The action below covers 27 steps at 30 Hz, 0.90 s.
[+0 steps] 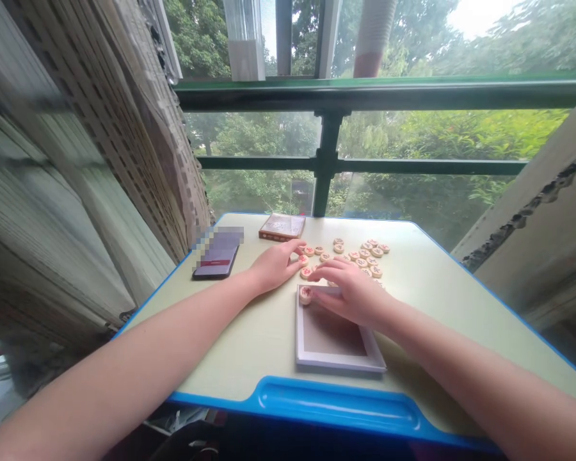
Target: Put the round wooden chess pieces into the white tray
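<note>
My left hand (277, 264) is at the left edge of a group of round wooden Chinese chess pieces (363, 253). Its curled fingers and thumb close around one piece with a red character (303, 260). Over the far end of a shallow white box tray (336, 362) is my right hand (350, 288), thumb and fingers apart. Its thumb is close beside a chess piece (306, 294) in the tray's far left corner; whether they touch I cannot tell. Part of the tray and several pieces are hidden behind this hand.
A flat box with a clear top (282, 226) lies at the table's far edge. On the left is a phone (218, 251). The pale table (230, 346) has a blue rim with a moulded groove (338, 403) at the front. Curtains and a green-railed window surround it.
</note>
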{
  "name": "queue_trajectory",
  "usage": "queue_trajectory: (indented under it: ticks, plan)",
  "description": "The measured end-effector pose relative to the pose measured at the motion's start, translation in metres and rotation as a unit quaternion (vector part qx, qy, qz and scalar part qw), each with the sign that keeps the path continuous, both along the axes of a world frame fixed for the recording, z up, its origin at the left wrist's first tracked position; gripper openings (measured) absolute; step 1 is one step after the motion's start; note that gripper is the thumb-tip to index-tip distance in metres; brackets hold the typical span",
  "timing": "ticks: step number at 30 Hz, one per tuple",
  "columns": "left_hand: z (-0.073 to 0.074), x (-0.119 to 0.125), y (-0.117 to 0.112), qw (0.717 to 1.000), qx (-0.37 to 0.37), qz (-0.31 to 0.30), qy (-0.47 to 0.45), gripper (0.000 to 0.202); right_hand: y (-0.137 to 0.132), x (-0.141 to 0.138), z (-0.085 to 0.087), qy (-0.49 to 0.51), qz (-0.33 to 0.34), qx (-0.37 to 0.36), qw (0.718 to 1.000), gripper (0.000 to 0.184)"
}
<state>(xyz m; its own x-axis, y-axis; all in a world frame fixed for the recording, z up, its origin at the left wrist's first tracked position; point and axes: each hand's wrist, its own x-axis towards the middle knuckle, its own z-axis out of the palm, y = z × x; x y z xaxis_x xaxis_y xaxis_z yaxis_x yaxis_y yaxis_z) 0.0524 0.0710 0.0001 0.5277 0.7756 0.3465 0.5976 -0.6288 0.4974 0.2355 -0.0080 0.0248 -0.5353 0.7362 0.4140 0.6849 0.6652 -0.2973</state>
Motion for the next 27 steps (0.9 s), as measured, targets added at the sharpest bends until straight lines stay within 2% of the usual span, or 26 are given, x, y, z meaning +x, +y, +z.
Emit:
queue_trajectory:
  ticks: [5, 9, 12, 17, 22, 25, 27]
  plan:
    - [0.005, 0.003, -0.007, 0.998, 0.038, -0.022, -0.054, 0.041, 0.006, 0.01, 0.002, 0.041, -0.103, 0.044, 0.993, 0.013]
    - [0.008, 0.006, -0.016, 0.993, 0.056, -0.064, -0.087, 0.042, 0.009, 0.014, 0.001, 0.067, -0.131, 0.029, 0.989, 0.018]
    - [0.008, 0.009, -0.023, 0.989, 0.065, -0.085, -0.098, 0.039, 0.008, 0.013, 0.003, 0.096, -0.132, -0.002, 0.987, 0.022]
    - [0.008, 0.011, -0.029, 0.986, 0.074, -0.108, -0.105, 0.035, 0.007, 0.011, 0.006, 0.14, -0.122, -0.057, 0.981, 0.018]
    - [0.011, 0.009, -0.027, 0.984, 0.106, -0.101, -0.101, 0.032, 0.007, 0.013, 0.008, 0.172, -0.14, -0.089, 0.971, 0.02]
    - [0.01, 0.004, -0.017, 0.986, 0.123, -0.07, -0.087, 0.027, 0.002, 0.014, 0.011, 0.134, -0.136, -0.076, 0.979, 0.02]
    - [0.009, -0.001, -0.009, 0.989, 0.121, -0.049, -0.064, 0.021, -0.002, 0.014, 0.012, 0.065, -0.09, -0.073, 0.991, 0.017]
